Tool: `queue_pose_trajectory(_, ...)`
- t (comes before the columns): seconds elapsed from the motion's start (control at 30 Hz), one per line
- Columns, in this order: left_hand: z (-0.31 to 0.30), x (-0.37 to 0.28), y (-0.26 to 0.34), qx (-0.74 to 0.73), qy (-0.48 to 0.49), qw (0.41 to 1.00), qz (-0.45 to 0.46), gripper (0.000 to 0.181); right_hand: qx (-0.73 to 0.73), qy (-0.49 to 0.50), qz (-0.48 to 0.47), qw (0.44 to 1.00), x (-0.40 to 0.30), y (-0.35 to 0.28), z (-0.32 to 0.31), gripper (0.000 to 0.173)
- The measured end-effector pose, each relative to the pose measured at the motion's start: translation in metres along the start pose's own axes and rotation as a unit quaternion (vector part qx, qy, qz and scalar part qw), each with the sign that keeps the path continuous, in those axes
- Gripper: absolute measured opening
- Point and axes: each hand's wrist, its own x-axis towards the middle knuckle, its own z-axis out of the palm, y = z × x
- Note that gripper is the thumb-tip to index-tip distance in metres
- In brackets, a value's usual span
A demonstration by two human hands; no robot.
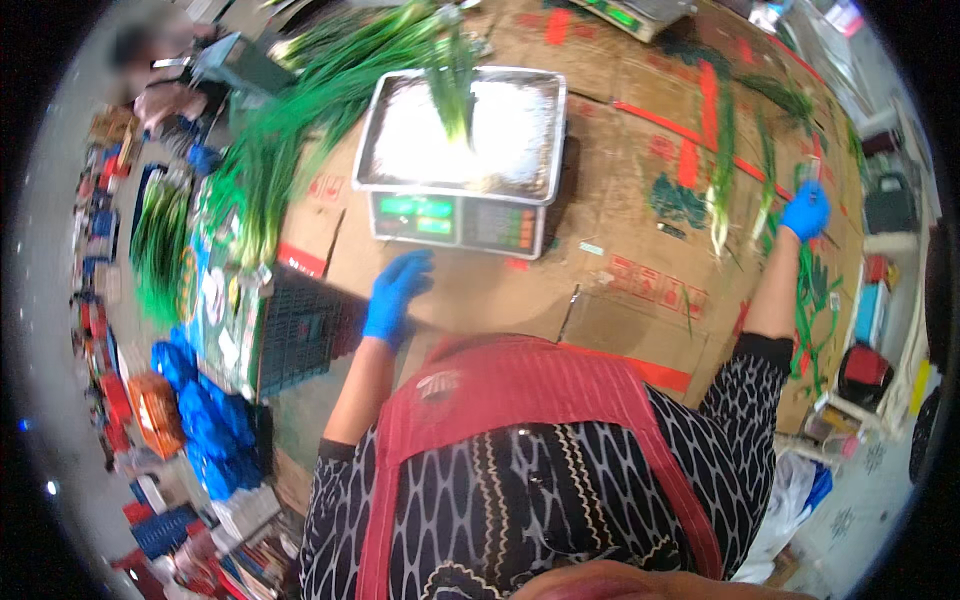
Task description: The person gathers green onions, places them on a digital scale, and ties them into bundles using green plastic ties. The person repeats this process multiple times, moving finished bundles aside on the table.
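Note:
Before me, a digital weighing scale (456, 225) with lit green displays stands on the cardboard-covered table (495, 289). A bunch of green onions (452, 105) rests on its shiny metal pan (517, 169), leaves reaching past the far rim. My left hand (394, 296), in a blue glove, hovers near the scale's front left corner and holds nothing. At the table's right side is my right hand (808, 210), gloved in blue too, among scattered onion leaves (806, 300). Its fingers are partly hidden, so whether it grips something is unclear. Loose green onions (721, 187) lie left of it.
A large heap of green onions (262, 157) covers the table's left side. Beyond it, a person's blue-gloved hand (202, 159) shows. Another scale (630, 16) stands at the far edge. Blue plastic bags (214, 427) and a dark crate (296, 334) are at lower left.

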Motion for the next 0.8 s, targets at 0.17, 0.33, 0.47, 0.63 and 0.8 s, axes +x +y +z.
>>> queue_pose_trajectory(0.17,0.065,-0.025,-0.008,-0.04,-0.209,0.977,-0.017,0.041,0.49,-0.122,0.023,0.863,-0.075,-0.141,-0.061,0.021)
queue_pose_trajectory(0.33,0.136,0.009,0.002,-0.226,-0.312,0.921,-0.054,0.042,0.559,-0.436,-0.243,0.662,-0.239,-0.248,-0.122,0.019)
queue_pose_trajectory(0.47,0.137,0.028,-0.007,-0.227,-0.261,0.933,-0.102,0.036,0.467,-0.523,-0.316,0.639,-0.304,-0.232,-0.126,0.027)
queue_pose_trajectory(0.63,0.116,0.03,0.006,-0.368,-0.294,0.877,-0.094,0.019,0.455,-0.442,-0.208,0.745,-0.335,-0.22,-0.142,0.033)
queue_pose_trajectory(0.8,0.108,0.051,0.017,-0.478,-0.338,0.808,-0.07,0.021,0.436,-0.504,-0.114,0.737,-0.34,-0.195,-0.145,0.036)
